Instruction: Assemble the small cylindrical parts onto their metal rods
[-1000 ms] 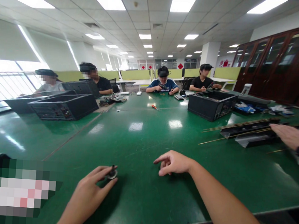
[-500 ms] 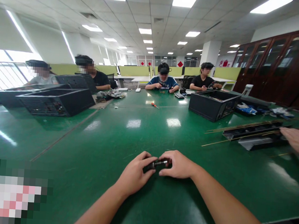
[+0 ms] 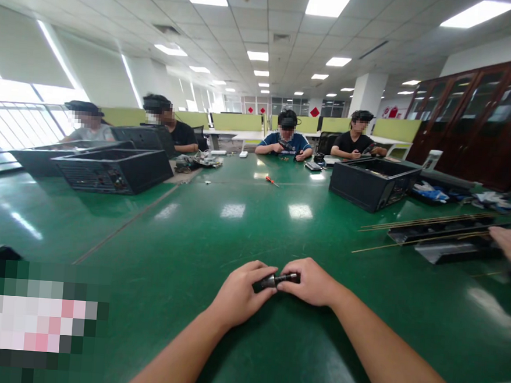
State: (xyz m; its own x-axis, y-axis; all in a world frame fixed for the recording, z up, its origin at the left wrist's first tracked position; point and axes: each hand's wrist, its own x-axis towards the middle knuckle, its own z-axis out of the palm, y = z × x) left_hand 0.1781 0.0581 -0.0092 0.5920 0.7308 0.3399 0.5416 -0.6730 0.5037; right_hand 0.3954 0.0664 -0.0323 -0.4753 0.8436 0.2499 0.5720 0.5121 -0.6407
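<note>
Your left hand (image 3: 238,293) and right hand (image 3: 315,282) pinch a dark cylinder (image 3: 270,282) between them, which a slack grip could drop.

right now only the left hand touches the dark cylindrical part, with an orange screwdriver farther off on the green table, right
Not quite: the right hand is on the dark cylindrical part too, alongside the left hand, as the head view shows. The rest is right.
</note>
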